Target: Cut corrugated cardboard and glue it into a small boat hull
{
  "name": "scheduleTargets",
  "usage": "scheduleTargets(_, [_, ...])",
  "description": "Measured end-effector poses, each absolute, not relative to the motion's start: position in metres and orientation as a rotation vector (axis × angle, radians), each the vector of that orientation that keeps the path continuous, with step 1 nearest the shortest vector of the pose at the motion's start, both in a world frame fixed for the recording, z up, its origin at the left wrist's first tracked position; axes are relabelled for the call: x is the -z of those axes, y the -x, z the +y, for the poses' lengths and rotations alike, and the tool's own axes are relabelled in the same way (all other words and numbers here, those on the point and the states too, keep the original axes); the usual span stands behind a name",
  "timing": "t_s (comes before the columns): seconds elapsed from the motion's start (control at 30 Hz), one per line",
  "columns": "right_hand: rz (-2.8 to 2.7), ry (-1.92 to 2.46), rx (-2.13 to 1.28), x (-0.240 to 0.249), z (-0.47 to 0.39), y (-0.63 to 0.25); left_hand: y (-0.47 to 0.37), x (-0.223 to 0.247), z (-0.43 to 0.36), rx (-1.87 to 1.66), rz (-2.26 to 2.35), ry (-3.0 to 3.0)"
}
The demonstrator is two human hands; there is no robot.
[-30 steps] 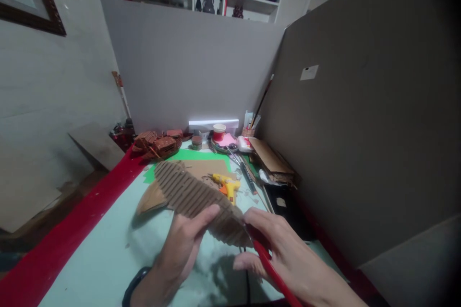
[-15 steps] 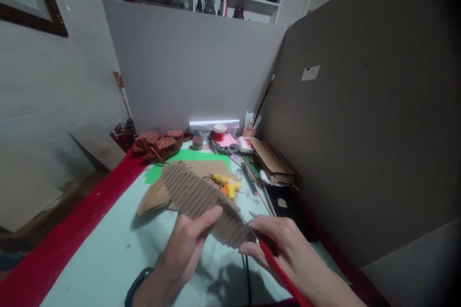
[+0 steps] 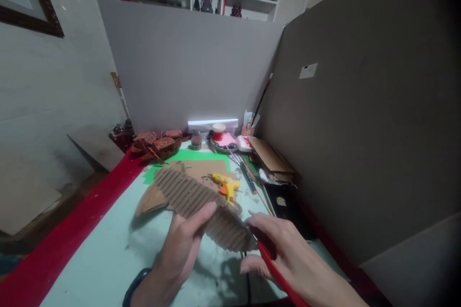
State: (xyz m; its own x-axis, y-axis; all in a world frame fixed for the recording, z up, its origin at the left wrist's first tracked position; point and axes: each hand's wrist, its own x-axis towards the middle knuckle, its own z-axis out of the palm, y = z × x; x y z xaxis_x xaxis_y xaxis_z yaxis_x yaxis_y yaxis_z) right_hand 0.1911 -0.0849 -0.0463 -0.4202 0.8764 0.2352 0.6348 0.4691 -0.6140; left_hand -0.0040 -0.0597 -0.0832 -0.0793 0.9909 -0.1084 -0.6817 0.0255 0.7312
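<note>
My left hand [image 3: 182, 249] grips a long piece of ribbed brown corrugated cardboard [image 3: 187, 196], holding it slanted above the pale table [image 3: 108, 254]. My right hand [image 3: 284, 254] is closed on red-handled scissors [image 3: 275, 271], whose blades meet the cardboard's right end at its upper edge. A flat pointed cardboard piece [image 3: 149, 200] lies on the table beneath the left part of the ribbed piece.
A yellow glue gun [image 3: 226, 184], green paper [image 3: 187, 156], a brown model boat [image 3: 158, 145], a red cup [image 3: 218, 131], brushes in a holder [image 3: 248, 129] and stacked cardboard [image 3: 272, 158] lie behind. Grey partition boards [image 3: 360, 105] wall in the back and right. A red strip [image 3: 72, 230] edges the left.
The scissors have worked slightly further along the cardboard's right end. The ribbed piece shifted a little left and down in my left hand.
</note>
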Motion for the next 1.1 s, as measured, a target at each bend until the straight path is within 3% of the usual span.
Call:
scheduleTargets(0.57, [-2.222,1.421,-0.797,0.046,-0.078,-0.187,-0.001,0.085,-0.054,-1.491,0.775,-0.521])
scheduleTargets(0.8, [-1.953,1.325,-1.228,0.052,-0.064,-0.194,0.008,0.089,-0.046,-1.526,0.794,-0.46])
scheduleTargets(0.97, [-2.006,1.552,-1.081,0.056,-0.064,-0.194,0.009,0.092,-0.046,-1.531,0.79,-0.447])
scheduleTargets(1.1, [-1.985,1.537,-1.223,0.058,-0.066,-0.191,0.009,0.09,-0.047,-1.511,0.763,-0.49])
